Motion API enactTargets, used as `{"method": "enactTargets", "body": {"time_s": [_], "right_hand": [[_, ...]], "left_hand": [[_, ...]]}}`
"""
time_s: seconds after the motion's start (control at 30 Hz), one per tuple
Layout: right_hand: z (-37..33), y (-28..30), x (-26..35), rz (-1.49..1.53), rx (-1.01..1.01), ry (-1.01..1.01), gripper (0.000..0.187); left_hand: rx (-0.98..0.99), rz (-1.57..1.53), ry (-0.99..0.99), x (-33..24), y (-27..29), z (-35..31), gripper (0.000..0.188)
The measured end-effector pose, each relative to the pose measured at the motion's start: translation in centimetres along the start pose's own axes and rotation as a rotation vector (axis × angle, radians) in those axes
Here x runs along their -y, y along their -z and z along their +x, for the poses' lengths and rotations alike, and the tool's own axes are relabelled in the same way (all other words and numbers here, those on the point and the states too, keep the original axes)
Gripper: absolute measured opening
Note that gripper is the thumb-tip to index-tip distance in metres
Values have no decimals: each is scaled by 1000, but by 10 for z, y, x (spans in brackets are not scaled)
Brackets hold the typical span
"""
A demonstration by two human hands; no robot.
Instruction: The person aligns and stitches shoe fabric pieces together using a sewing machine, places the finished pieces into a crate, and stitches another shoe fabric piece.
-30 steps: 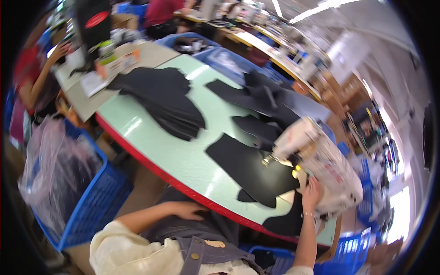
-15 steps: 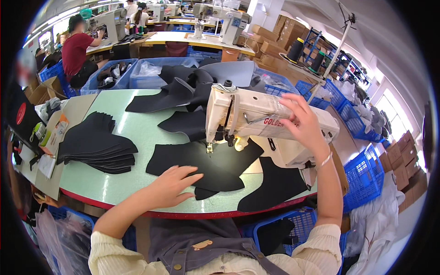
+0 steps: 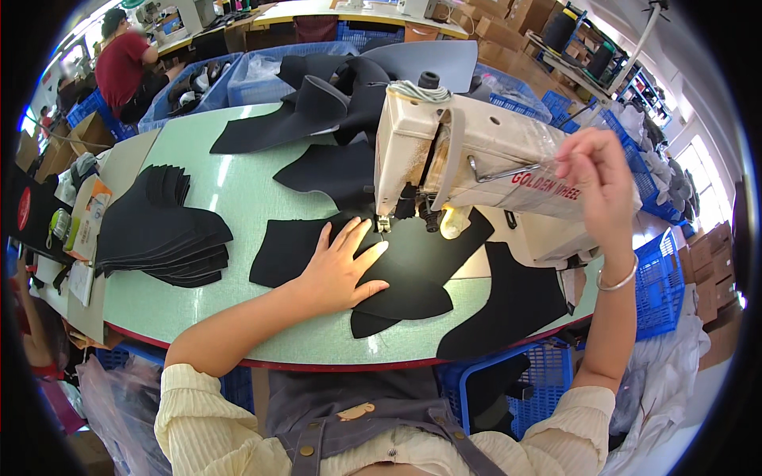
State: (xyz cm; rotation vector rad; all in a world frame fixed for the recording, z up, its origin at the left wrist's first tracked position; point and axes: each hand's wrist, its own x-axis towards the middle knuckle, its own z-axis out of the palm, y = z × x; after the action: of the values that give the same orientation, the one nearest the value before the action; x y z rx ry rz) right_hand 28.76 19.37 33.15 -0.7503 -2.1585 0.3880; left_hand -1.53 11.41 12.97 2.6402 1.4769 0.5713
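At seven o'clock from the silver metal presser foot (image 3: 384,225), the left hand (image 3: 337,274) rests, fingers spread, on the flat black fabric panel (image 3: 417,262), which lies on the pale green, red-edged table (image 3: 143,305) under the cream-coloured sewing machine (image 3: 484,135). Toward three o'clock, the right hand (image 3: 601,181) curls beside the bent silver metal rod (image 3: 508,172); I cannot tell if it pinches anything. A fanned stack of black fabric pieces (image 3: 163,226) lies at nine o'clock

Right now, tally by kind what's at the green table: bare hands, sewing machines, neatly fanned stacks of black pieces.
Bare hands: 2 (left hand, right hand)
Sewing machine: 1
Fanned stack of black pieces: 1
Total: 4
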Motion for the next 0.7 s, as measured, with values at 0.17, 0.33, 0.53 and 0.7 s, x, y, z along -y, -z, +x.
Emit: {"method": "enactTargets", "body": {"time_s": [0.17, 0.33, 0.53, 0.7], "right_hand": [[-1, 13, 0, 65, -140, 146, 6], [-5, 19, -6, -19, -167, 120, 9], [-8, 11, -21, -83, -324, 124, 10], [-40, 8, -25, -398, -485, 141, 8]], "left_hand": [[88, -32, -1, -2, 4, -1, 67], [102, -44, -17, -11, 8, -6, 68], [107, -63, 27, -9, 12, -3, 76], [106, -104, -20, -7, 16, 6, 82]]}}
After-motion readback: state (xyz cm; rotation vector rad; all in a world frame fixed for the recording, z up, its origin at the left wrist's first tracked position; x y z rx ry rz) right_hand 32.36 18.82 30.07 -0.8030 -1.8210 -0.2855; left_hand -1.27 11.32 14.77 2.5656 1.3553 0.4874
